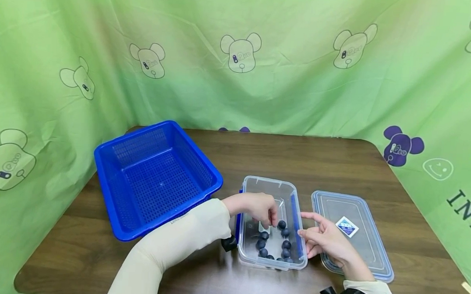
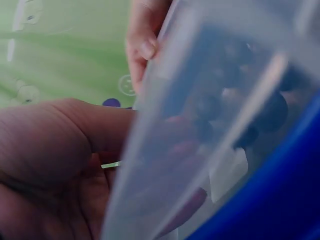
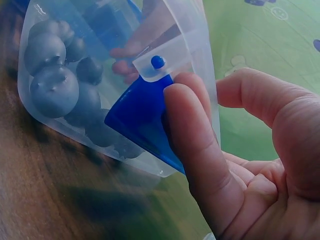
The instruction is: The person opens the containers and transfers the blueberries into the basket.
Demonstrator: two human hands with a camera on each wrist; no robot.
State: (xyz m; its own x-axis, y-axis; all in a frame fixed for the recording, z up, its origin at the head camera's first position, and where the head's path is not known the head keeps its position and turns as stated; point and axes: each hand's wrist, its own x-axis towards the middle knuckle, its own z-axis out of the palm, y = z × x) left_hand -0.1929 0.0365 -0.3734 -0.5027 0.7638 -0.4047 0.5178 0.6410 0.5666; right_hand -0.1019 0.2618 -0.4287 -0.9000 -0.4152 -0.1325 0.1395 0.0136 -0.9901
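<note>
A clear plastic container (image 1: 266, 259) stands on the table with several blueberries (image 1: 286, 245) in it, lying in two curved rows. My left hand (image 1: 261, 206) reaches over its left wall, fingers bent down beside the far blueberries. In the left wrist view the container wall blurs these fingers (image 2: 192, 205), and I cannot tell whether they hold a blueberry. At the right wall, my right hand (image 1: 328, 241) grips the container's side. The right wrist view shows its fingers (image 3: 190, 130) against a blue latch (image 3: 142, 117) and the thumb at the wall.
A blue perforated basket (image 1: 214, 174) sits at the left, close to the left forearm. Beside the right hand lies the clear lid (image 1: 367, 240) with a blue and white label (image 1: 347, 226). A green printed curtain (image 1: 293, 92) hangs behind the wooden table (image 1: 282, 153).
</note>
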